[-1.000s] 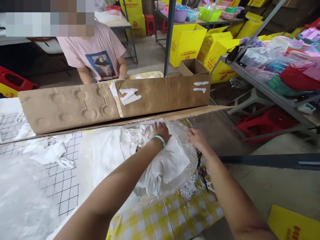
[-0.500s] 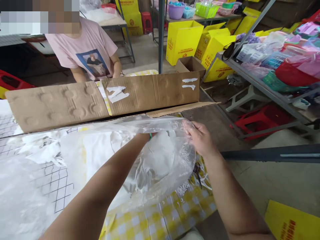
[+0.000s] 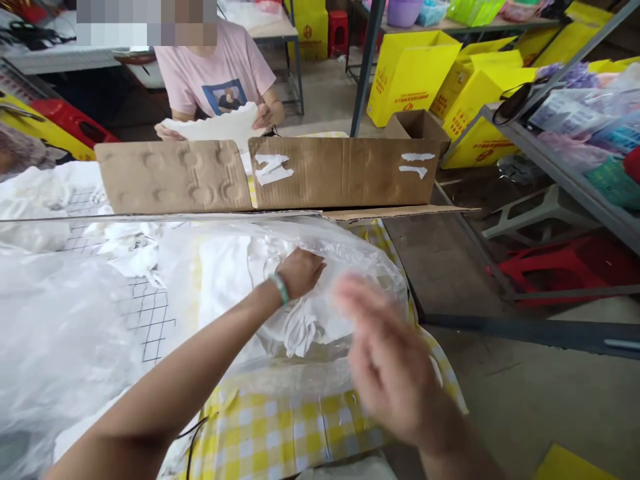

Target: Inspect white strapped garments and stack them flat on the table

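Note:
A clear plastic bag (image 3: 320,373) lies on the table, with white fabric pieces (image 3: 225,280) in it and a bunched white strip (image 3: 303,327) near its middle. My left hand (image 3: 301,272), a green bangle at its wrist, rests low at the bag's mouth with fingers curled down. What the fingertips grip is hidden. My right hand (image 3: 387,353) hovers over the bag's right side, blurred, fingers stretched out and thumb apart, holding nothing I can see.
An upright cardboard divider (image 3: 340,173) crosses the table behind the bag. Beyond it a person (image 3: 215,73) holds up white fabric (image 3: 220,127). More plastic film (image 3: 60,320) and white scraps (image 3: 133,247) lie left. A metal rack (image 3: 565,173) stands right.
My right hand has let go of the bag's edge and come nearer to me. My left hand went under the film and shows again, now curled. The other person has raised a white fabric piece.

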A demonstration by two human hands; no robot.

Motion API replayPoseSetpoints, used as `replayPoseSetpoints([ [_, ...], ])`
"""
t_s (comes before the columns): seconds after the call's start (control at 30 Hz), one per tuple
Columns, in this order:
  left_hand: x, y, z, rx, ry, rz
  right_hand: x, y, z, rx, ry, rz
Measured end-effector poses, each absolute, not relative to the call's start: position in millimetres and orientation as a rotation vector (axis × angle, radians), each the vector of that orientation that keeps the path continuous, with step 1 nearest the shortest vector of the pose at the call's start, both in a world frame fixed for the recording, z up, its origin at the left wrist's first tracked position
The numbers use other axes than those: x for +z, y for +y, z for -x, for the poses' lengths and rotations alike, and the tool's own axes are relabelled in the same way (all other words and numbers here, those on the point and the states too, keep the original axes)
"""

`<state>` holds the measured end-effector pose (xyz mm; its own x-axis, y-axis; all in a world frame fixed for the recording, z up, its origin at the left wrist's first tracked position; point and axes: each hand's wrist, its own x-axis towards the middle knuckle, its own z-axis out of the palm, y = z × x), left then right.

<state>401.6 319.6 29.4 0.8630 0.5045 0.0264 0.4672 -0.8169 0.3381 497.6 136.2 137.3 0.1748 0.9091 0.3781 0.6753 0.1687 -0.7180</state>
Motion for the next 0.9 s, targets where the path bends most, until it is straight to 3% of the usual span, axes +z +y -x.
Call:
replayPoseSetpoints([
  [0.07, 32.2, 314.0, -351.7, 0.410, 0.731, -2.628, 112.1, 146.0, -465.2, 0.533, -1.685, 1.398],
  [0.17, 24.9, 325.3, -291.0, 0.670, 1.115, -2.512, 52.1, 187.9, -451.1, 0.431, -1.489, 1.683],
  [0.33, 7.4, 360.4, -275.8, 0.100, 1.380, -2.586, -13.6, 256.2, -482.2, 0.472, -1.453, 2.310],
  [0.43, 2.0, 364.2, -281.9, -0.064, 1.341, -2.572, -27.8, 268.4, -477.9, 0.481, -1.528, 2.466],
  [0.63, -7.2, 363.8, -273.6, -0.026, 1.383, -2.566, -44.3, 268.9, -440.0, 0.315, -1.619, 2.568],
  [0.9, 3.0, 376.8, -280.1, -0.042, 1.362, -2.492, -24.3, 284.2, -456.7, 0.565, -1.518, 2.532],
])
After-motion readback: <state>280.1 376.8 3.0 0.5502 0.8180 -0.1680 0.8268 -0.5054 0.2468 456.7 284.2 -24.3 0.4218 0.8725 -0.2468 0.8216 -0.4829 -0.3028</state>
